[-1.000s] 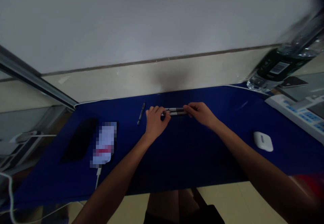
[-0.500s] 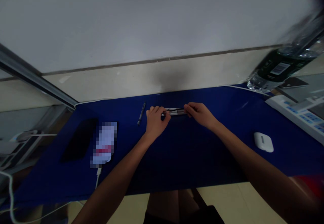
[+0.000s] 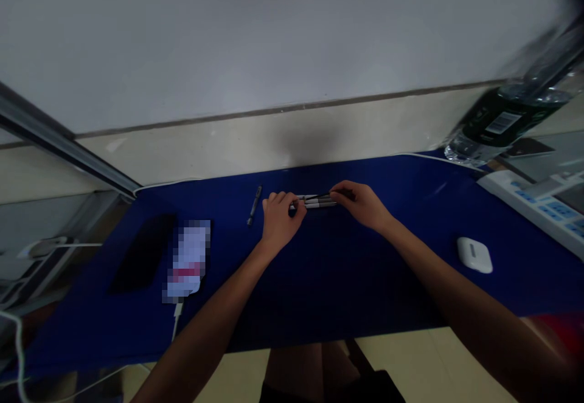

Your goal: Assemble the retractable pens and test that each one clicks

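Several white and grey pens (image 3: 313,203) lie side by side on the blue table, pointing left to right between my hands. My left hand (image 3: 279,211) is closed around their left ends, thumb at the near side and fingers over the far side. At the other end my right hand (image 3: 358,199) pinches a thin black strand (image 3: 319,196), which runs slantwise over the pens; its exact kind is too small to tell. Fingers hide both ends of the bundle. A single dark pen (image 3: 254,205) lies apart, just left of my left hand.
On the left are a lit phone (image 3: 189,260) with a white cable (image 3: 177,318) and a dark flat object (image 3: 143,251). To the right are a white earbud case (image 3: 474,254), a power strip (image 3: 538,205) and a water bottle (image 3: 497,120). A wall (image 3: 255,138) stands behind.
My right hand has shifted slightly up and left, and the black strand now slants more visibly above the pens. My left hand stays almost where it was.
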Tool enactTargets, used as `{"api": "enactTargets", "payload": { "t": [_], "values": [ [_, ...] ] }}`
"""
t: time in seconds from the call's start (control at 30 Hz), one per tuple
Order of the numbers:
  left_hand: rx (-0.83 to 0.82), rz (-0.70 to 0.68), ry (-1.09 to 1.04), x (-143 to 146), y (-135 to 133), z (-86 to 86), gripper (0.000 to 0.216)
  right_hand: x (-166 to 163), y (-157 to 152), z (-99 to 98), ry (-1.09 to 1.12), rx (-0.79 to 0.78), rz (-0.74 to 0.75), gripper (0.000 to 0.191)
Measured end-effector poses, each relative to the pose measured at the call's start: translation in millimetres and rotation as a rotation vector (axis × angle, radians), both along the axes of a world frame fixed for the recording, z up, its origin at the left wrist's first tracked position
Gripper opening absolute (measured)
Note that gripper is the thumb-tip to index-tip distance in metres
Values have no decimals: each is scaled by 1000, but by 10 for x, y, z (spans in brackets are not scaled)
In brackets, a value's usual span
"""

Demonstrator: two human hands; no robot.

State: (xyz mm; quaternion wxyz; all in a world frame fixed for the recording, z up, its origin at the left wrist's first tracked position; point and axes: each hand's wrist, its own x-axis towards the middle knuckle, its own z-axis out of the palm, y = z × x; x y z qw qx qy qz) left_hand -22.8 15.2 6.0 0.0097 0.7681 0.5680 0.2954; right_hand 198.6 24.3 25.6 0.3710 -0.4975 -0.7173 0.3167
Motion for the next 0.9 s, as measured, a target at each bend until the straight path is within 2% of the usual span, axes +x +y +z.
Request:
{"api": "enactTargets", "payload": {
  "t": [0.2, 0.63, 0.8, 0.9],
  "values": [
    [0, -11, -7, 5, -3, 5, 19, -9, -17, 39, -21, -44, 7, 46],
    [-10, -6, -2, 8, -4, -2, 19, 7, 48, -77, 44, -18, -31, 26],
    [-2, 0, -2, 7, 3, -6, 17, 2, 31, -38, 49, -33, -41, 27],
    [-4, -6, -8, 7, 1, -5, 18, 5, 7, -8, 12, -63, -31, 36]
  ]
}}
